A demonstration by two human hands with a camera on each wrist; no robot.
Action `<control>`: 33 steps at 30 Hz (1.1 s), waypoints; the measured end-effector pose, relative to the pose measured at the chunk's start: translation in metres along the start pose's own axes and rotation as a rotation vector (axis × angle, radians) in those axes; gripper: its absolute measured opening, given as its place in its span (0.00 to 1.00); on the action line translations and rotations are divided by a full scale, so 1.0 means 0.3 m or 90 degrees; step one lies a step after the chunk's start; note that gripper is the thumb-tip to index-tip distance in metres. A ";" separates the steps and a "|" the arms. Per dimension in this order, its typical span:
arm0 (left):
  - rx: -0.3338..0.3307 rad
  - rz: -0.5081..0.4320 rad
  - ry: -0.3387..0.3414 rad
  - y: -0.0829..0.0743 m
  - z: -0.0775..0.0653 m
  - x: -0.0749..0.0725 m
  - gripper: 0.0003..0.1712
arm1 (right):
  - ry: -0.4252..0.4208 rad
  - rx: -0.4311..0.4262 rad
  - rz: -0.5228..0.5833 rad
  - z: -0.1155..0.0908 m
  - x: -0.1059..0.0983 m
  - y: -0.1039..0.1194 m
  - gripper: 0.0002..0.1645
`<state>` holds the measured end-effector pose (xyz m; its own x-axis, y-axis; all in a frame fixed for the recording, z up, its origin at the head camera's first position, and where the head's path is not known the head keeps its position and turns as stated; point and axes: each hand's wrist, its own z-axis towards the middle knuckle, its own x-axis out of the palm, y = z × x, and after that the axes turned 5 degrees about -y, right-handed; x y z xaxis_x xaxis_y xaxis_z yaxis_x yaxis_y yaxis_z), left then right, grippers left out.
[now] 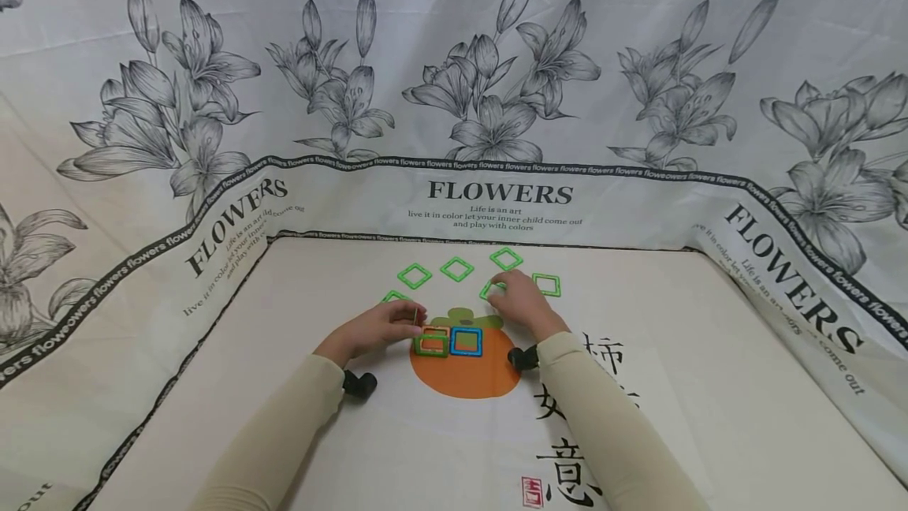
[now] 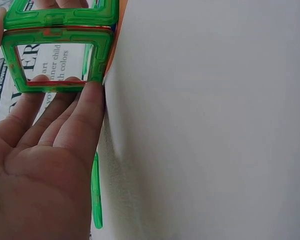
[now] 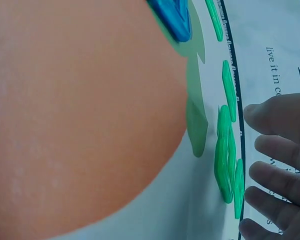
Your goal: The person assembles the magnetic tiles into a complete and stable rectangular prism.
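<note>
L hand (image 1: 386, 323) grips frame box (image 2: 60, 22), best held steady; R hand (image 1: 523, 302), fingers loose, is by green tile (image 1: 485, 290) nr table's (image 1: 319, 270) far edge, best pinched by rim.

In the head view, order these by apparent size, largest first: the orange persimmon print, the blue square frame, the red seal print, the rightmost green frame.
1. Orange persimmon print
2. Blue square frame
3. Red seal print and rightmost green frame: too alike to rank.
</note>
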<state>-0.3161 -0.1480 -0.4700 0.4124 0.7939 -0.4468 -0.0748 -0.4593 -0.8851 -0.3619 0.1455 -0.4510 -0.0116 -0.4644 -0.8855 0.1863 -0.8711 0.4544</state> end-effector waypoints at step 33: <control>0.005 -0.013 0.000 0.002 0.000 -0.002 0.28 | 0.033 0.016 -0.059 0.009 0.006 -0.010 0.36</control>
<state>-0.3165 -0.1489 -0.4703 0.4135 0.8035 -0.4282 -0.0734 -0.4394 -0.8953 -0.3652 0.1469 -0.4536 0.0234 -0.3730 -0.9275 0.1624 -0.9140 0.3717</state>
